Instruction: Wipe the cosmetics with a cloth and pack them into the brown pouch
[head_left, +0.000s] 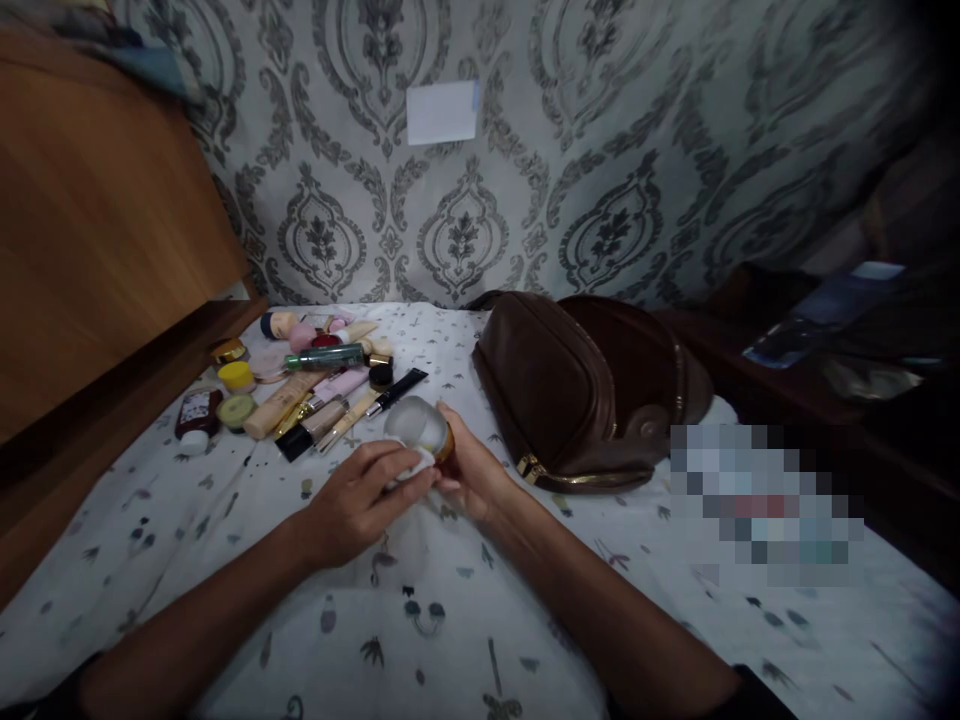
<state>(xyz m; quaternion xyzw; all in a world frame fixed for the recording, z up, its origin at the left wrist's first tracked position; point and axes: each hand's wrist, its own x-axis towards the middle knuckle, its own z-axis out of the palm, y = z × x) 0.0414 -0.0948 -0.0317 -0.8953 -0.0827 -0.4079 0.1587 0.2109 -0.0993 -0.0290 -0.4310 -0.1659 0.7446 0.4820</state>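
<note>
My right hand (472, 465) is wrapped round a small round jar (416, 425) with a pale, frosted-looking face and an amber side, held above the patterned sheet. My left hand (364, 500) pinches a white wipe or cloth (409, 468) against the jar's near side. Just beyond and left of my hands lies a pile of cosmetics: a green bottle (326, 357), a black tube (397, 392), a beige tube (281, 402), a yellow-lidded jar (236, 376) and a dark red bottle with a white cap (198, 420).
A brown leather bag (555, 390) lies right of my hands, its gold zip towards me. A wooden panel (97, 190) rises at the left. Patterned wallpaper (465, 220) stands behind, and a clear plastic bottle (825, 315) is at the far right.
</note>
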